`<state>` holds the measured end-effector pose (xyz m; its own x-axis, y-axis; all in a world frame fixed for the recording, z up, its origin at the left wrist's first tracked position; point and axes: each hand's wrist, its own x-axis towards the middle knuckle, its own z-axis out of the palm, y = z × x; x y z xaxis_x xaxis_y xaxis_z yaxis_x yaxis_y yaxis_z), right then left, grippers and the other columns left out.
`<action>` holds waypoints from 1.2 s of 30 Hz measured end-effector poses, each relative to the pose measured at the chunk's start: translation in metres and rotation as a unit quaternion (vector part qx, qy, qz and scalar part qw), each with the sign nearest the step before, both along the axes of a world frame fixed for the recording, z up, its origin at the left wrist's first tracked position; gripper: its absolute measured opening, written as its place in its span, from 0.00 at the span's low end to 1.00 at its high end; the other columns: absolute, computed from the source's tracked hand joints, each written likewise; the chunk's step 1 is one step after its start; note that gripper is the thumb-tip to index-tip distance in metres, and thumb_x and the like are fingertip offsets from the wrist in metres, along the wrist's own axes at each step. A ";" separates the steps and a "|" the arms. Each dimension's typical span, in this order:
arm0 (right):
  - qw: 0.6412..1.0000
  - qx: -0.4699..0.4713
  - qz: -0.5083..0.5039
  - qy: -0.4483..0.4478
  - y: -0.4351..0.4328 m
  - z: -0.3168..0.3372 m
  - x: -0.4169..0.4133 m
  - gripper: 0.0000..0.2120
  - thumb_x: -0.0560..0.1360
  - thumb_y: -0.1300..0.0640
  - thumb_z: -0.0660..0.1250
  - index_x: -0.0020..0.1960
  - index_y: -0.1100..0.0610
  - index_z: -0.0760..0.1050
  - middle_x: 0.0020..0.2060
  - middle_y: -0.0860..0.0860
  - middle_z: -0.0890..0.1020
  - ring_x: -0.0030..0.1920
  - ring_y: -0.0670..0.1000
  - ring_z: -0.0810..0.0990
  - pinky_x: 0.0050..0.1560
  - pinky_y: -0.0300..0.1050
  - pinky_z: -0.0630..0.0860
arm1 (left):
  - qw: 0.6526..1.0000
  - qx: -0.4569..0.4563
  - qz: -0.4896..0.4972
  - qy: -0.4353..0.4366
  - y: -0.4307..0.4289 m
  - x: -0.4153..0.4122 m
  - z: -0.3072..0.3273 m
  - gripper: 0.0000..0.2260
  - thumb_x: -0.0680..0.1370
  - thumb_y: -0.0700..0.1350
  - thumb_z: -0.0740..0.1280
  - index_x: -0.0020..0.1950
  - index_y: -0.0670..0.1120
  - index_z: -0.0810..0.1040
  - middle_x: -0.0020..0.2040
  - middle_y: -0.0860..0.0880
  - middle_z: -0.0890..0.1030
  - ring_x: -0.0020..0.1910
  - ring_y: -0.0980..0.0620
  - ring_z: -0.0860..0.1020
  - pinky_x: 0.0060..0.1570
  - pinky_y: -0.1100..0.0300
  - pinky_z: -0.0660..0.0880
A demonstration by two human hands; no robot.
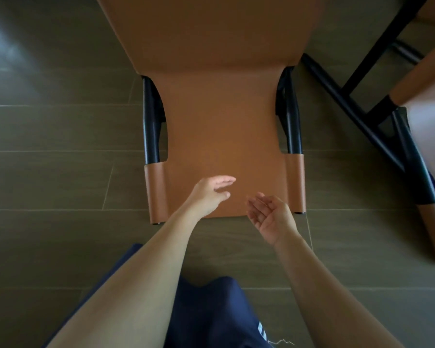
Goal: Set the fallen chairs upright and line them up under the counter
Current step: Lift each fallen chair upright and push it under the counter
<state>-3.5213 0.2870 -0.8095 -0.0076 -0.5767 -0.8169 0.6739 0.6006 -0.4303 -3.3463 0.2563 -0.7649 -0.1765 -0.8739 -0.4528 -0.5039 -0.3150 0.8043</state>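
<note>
A tan leather chair point(219, 116) with a black metal frame is seen stretched out on the floor point(60, 172), directly ahead of the person. It appears to be lying on its back, though this cannot be told for certain. Its narrower backrest end, where leather sleeves are wrapped over both frame posts, is turned toward the person, and the wider seat part is carried away toward the far side.

Both hands are held over that near end of the backrest. The left hand point(209, 194) is turned palm down above the leather, its fingers stretched loosely forward, and nothing is grasped by it. The right hand point(269, 217) is turned palm up at the near edge of the backrest, its fingers relaxed and slightly bent, and nothing is held in it either. Whether the leather is touched by either hand cannot be told.

A second chair point(377, 126) of the same make is seen to the right, close beside the first, with its black legs set at a slant. Dark blue clothing point(211, 315) is visible below the forearms.
</note>
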 end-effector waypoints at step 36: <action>0.979 0.115 -0.165 -0.016 -0.005 -0.063 0.028 0.22 0.82 0.65 0.50 0.75 0.68 0.59 0.76 0.63 0.60 0.76 0.61 0.60 0.75 0.55 0.60 | 0.988 -0.015 -0.007 -0.155 0.023 0.012 -0.054 0.22 0.78 0.38 0.65 0.68 0.56 0.72 0.70 0.54 0.72 0.56 0.60 0.73 0.45 0.69 0.67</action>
